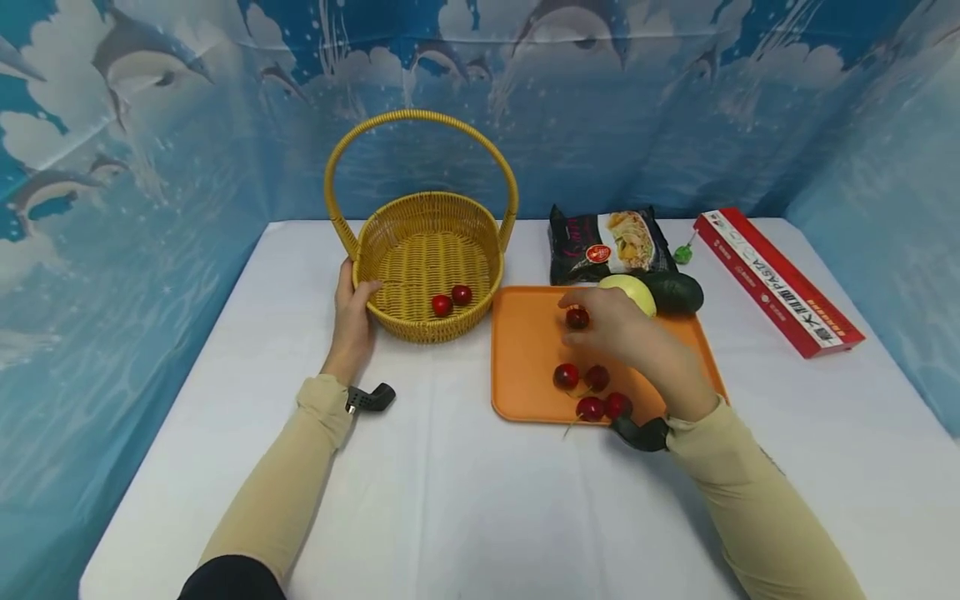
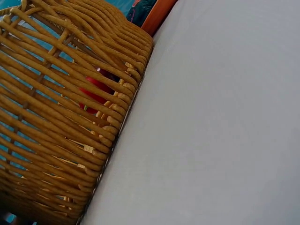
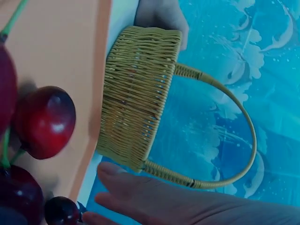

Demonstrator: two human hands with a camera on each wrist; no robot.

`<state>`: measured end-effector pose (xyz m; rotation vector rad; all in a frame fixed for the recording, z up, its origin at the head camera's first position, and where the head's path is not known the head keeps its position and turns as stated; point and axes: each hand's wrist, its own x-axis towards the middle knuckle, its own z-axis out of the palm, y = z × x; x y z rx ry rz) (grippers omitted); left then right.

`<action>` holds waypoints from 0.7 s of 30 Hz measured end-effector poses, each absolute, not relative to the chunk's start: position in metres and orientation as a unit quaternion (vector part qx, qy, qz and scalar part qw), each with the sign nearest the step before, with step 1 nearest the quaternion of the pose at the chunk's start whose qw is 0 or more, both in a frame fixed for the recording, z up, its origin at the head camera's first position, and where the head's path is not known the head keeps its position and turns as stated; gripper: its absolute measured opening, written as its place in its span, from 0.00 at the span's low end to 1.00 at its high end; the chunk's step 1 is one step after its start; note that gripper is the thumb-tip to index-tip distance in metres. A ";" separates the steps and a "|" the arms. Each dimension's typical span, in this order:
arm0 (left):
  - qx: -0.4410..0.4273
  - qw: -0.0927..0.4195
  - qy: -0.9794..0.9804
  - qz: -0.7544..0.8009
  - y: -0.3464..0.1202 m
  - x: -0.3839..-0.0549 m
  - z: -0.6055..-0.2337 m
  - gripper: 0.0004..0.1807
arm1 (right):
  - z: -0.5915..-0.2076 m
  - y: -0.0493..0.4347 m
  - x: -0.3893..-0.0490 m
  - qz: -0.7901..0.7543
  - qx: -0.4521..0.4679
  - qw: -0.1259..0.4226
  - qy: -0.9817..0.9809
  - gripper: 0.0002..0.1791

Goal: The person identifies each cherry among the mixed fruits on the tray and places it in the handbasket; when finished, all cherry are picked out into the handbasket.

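My left hand (image 1: 352,315) grips the rim of a yellow wicker basket (image 1: 432,331) at its left side, thumb over the edge. Two red cherries (image 1: 452,301) lie inside the basket; through the weave in the left wrist view, red fruit (image 2: 96,91) shows. Over the orange tray (image 1: 525,350), my right hand (image 1: 626,329) has its thumb and fingers spread on either side of a dark cherry (image 1: 577,317), with gaps visible around it. Several more cherries (image 1: 590,408) with stems lie nearer the tray's front edge; they loom large at left in the right wrist view.
Behind the tray lies a black food packet (image 1: 577,242). A pale yellow-green round item (image 1: 632,292) and a dark green vegetable (image 1: 672,293) sit at the tray's back right. Farther right are a small green item (image 1: 683,253) and a long red pasta box (image 1: 780,283).
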<state>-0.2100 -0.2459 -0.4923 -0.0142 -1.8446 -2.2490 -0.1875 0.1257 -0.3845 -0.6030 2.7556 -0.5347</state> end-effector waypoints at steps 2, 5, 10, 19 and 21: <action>-0.005 0.120 -0.629 -0.768 -0.246 -0.210 -0.493 0.39 | -0.387 0.124 -0.186 -0.182 -0.203 0.150 0.950 0.29; -0.004 0.121 -0.628 -0.769 -0.245 -0.209 -0.493 0.39 | -0.391 0.122 -0.185 -0.195 -0.190 0.170 0.947 0.28; -0.002 0.114 -0.626 -0.771 -0.246 -0.207 -0.494 0.39 | -0.399 0.117 -0.183 -0.205 -0.183 0.177 0.945 0.24; -0.009 0.122 -0.628 -0.768 -0.247 -0.208 -0.493 0.39 | -0.411 0.112 -0.183 -0.190 -0.218 0.123 0.949 0.18; -0.009 0.122 -0.629 -0.767 -0.245 -0.209 -0.493 0.39 | -0.412 0.114 -0.184 -0.190 -0.216 0.116 0.951 0.18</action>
